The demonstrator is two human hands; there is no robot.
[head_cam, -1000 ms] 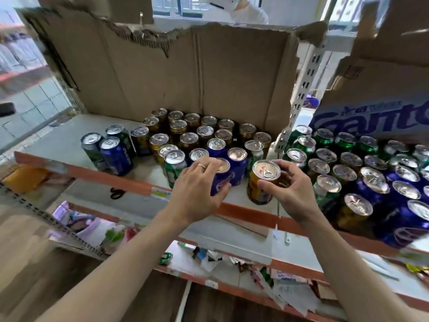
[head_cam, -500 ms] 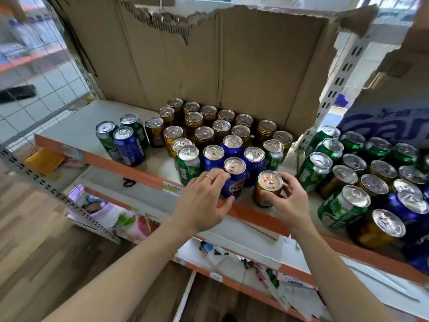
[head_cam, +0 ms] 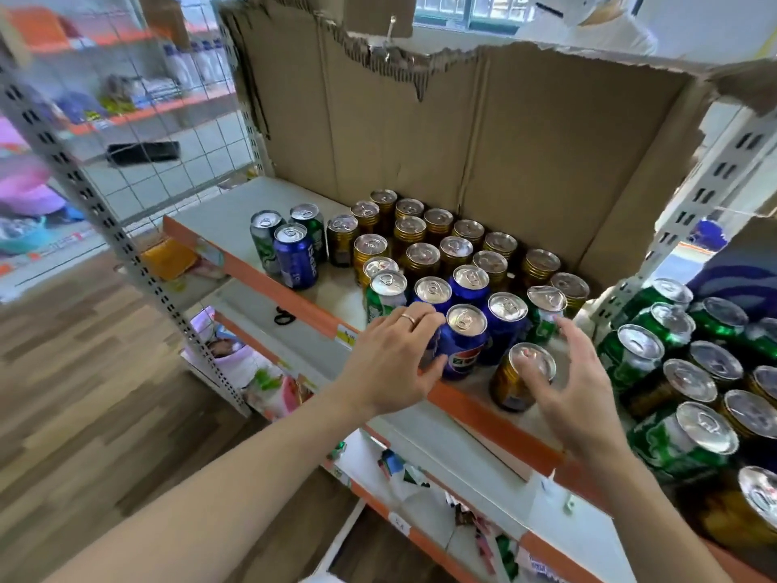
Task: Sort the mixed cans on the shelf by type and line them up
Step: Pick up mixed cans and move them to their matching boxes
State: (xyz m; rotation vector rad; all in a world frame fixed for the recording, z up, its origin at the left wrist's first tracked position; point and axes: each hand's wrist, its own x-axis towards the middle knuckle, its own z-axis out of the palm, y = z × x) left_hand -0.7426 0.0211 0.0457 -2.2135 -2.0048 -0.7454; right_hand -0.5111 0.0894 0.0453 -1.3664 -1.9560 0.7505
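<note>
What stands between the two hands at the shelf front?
Head view: a blue can held by the left hand, and a gold can touched by the right hand.

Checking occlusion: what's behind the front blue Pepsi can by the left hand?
Three blue cans stand right behind the front blue can, then gold cans back to the cardboard. The left hand covers its left side and the nearest blue can's lower body.

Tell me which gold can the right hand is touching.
The gold can alone at the front edge of the shelf: the right hand rests its thumb on its lid. The other gold cans stand farther back, untouched.
</note>
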